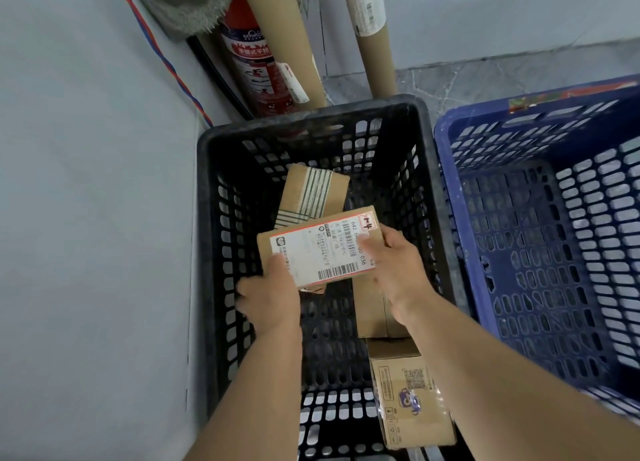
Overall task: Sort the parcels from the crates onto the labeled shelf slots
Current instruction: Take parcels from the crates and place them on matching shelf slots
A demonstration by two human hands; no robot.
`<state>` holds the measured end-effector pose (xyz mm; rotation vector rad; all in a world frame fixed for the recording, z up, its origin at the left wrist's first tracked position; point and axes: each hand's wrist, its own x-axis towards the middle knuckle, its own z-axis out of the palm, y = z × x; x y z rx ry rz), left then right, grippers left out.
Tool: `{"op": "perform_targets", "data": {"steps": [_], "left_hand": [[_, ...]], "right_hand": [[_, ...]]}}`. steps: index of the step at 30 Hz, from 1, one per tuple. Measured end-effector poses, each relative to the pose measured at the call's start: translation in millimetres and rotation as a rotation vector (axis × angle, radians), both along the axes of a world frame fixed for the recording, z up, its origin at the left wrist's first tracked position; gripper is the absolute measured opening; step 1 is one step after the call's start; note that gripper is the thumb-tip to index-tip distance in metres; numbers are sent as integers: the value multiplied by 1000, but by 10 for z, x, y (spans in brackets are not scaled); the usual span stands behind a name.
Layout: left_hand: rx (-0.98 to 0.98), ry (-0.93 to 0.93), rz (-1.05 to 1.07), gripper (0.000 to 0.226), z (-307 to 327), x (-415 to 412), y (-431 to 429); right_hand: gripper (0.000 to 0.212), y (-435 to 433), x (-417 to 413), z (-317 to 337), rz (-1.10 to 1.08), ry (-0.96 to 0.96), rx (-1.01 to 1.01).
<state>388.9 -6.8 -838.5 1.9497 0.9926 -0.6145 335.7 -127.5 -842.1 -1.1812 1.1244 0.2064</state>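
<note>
Head view: left hand and right hand both grip a labeled parcel by its ends, held inside the black crate above other boxes; blue crate stands just beside.

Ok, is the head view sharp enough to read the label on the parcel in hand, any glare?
Head view: label on the held parcel is sharp, large digits and barcodes legible, fine print soft, no glare; the right hand covers part; wide-angle bows the black crate rim.
</note>
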Motion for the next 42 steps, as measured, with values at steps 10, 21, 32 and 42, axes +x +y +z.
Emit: {"op": "perform_targets", "data": {"steps": [10,21,32,42], "left_hand": [[422,-125,-1081,54,32,57,48],[61,98,-929,46,-142,-205,-195],[-336,66,-525,45,-37,-356,-363],[-414,21,-512,49,786,-604,-408]], "right_hand": [[16,21,113,-42,-349,85,70],[22,160,-168,-59,-143,154,176],[32,64,-333,-49,35,49,123],[43,60,-576,674,90,-44,65]]}}
